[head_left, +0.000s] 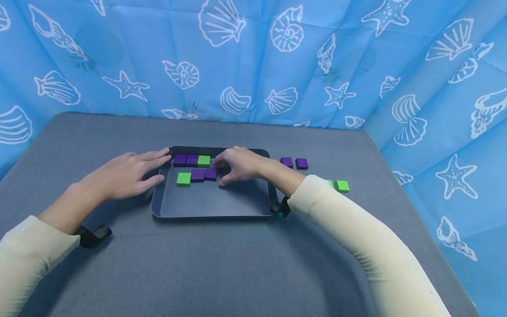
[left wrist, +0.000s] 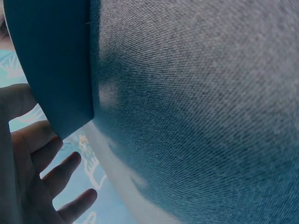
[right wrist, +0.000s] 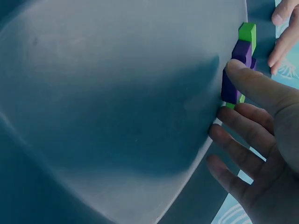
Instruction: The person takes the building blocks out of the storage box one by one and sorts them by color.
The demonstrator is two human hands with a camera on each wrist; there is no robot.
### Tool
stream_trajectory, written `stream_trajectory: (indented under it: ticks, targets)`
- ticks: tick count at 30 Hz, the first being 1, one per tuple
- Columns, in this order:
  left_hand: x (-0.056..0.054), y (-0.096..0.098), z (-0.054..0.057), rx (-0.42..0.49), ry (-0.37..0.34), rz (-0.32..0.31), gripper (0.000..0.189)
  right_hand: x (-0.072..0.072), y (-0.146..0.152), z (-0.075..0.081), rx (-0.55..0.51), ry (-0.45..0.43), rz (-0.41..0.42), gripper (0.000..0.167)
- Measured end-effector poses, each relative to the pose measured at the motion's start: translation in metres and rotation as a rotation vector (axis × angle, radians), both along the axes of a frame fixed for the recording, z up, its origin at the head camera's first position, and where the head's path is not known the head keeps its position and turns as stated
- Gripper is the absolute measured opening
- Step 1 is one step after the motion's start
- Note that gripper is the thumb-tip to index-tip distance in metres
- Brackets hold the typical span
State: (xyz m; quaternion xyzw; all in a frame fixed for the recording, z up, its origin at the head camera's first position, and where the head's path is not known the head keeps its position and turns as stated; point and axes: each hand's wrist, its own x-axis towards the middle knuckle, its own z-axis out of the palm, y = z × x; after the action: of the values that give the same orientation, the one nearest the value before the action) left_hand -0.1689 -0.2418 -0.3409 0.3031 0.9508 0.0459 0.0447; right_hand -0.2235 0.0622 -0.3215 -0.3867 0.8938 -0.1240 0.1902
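Note:
A dark grey tray point(head_left: 214, 215) holds several flat square blocks in two rows near its back left. The back row has two purple blocks point(head_left: 180, 160) and a green block point(head_left: 203, 161); the front row has a green block point(head_left: 184, 179), a purple block point(head_left: 197, 175) and another purple block point(head_left: 211, 174). My right hand point(head_left: 241, 164) is inside the tray, just right of that last block, with thumb and fingers spread apart. In the right wrist view its thumb point(right wrist: 254, 84) overlaps a purple block point(right wrist: 229, 88). My left hand point(head_left: 126, 175) rests at the tray's left rim, fingers extended.
Right of the tray on the grey table point(head_left: 222, 264) lie two purple blocks point(head_left: 302, 164) and two green blocks point(head_left: 342, 186), one partly hidden by the right sleeve point(head_left: 356, 229). A blue shell-patterned curtain point(head_left: 253, 61) hangs behind and to the right.

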Motion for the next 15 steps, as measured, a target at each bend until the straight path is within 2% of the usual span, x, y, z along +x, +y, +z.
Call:
stream_trajectory:
  ticks: [15]
  targets:
    - [-0.002, 0.003, 0.004, -0.054, 0.015, 0.001, 0.062, 0.001, -0.023, 0.002, 0.118, 0.129, -0.032, 0.046]
